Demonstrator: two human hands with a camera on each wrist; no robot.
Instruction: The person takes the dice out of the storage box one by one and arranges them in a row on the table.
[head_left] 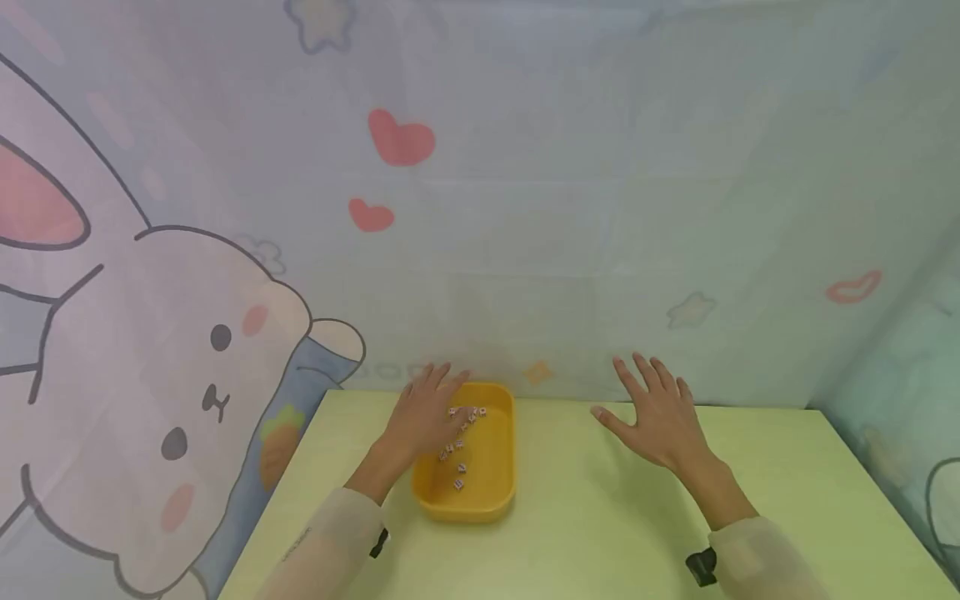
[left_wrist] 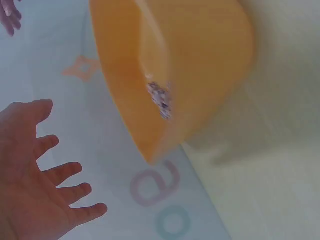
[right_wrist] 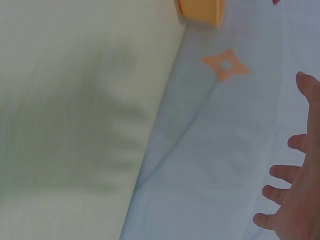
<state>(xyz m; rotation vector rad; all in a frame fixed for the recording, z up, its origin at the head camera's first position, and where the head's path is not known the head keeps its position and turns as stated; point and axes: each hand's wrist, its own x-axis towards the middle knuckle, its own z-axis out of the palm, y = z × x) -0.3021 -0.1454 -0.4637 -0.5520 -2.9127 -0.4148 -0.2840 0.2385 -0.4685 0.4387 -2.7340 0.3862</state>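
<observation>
A yellow plastic tray (head_left: 487,500) stands on the pale table, left of the middle. Inside it lie several small whitish cubes with dark marks (head_left: 459,483), most toward its left and far side; they look like dice or letter beads. My left hand (head_left: 427,417) hovers over the tray's left side with spread fingers and holds nothing. In the left wrist view that hand (left_wrist: 40,185) is apart from the tray (left_wrist: 205,65). Off to the right, my right hand (head_left: 663,425) hangs above the table, fingers spread, with nothing in it. Its shadow falls on the tabletop.
The light yellow-green table (head_left: 570,533) ends at the back against a printed cloth (head_left: 525,208) with hearts, stars and a large rabbit. Another cloth panel (head_left: 915,417) hangs at the right side. A dark band (head_left: 702,567) sits at the right wrist.
</observation>
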